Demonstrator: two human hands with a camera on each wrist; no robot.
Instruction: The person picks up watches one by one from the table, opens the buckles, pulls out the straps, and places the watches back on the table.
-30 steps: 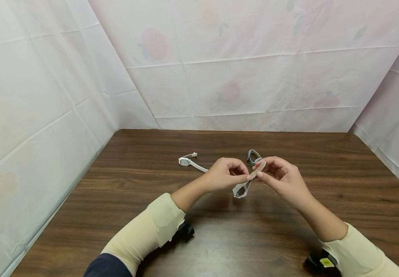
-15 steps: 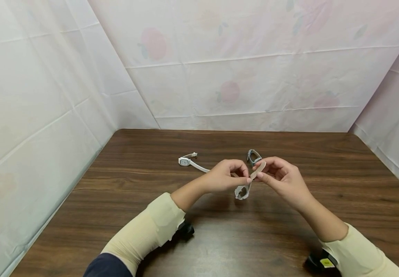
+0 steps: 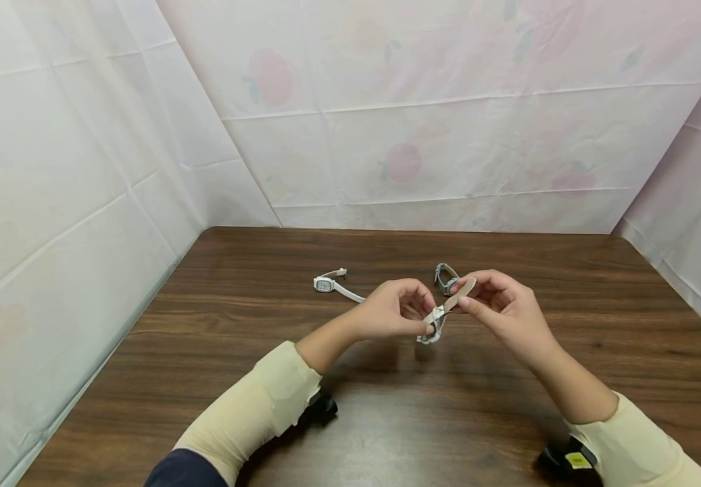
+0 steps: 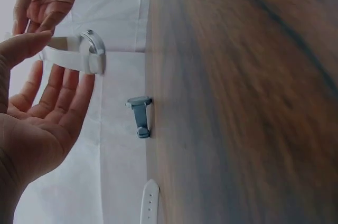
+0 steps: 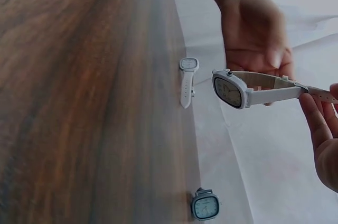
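Both hands hold a white wristwatch (image 3: pixel 439 316) with an oval face (image 5: pixel 230 90) above the middle of the brown table (image 3: pixel 234 352). My left hand (image 3: pixel 426 326) pinches it near the case, thumb on the strap (image 4: pixel 62 44). My right hand (image 3: pixel 463 297) pinches the strap's free end, which points up and to the right. The strap runs nearly straight between the two hands. In the left wrist view the left fingers (image 4: pixel 58 89) lie loosely spread below the case (image 4: pixel 93 53).
A white watch (image 3: pixel 326 284) lies flat on the table left of the hands. A grey-blue watch (image 3: pixel 445 276) stands just behind them, also in the right wrist view (image 5: pixel 205 205). Pale sheets (image 3: pixel 423 135) wall the table at the back and on both sides.
The right hand rose a little and drew the strap end up to the right. The watch case came up towards the left fingertips and the strap now runs straighter.
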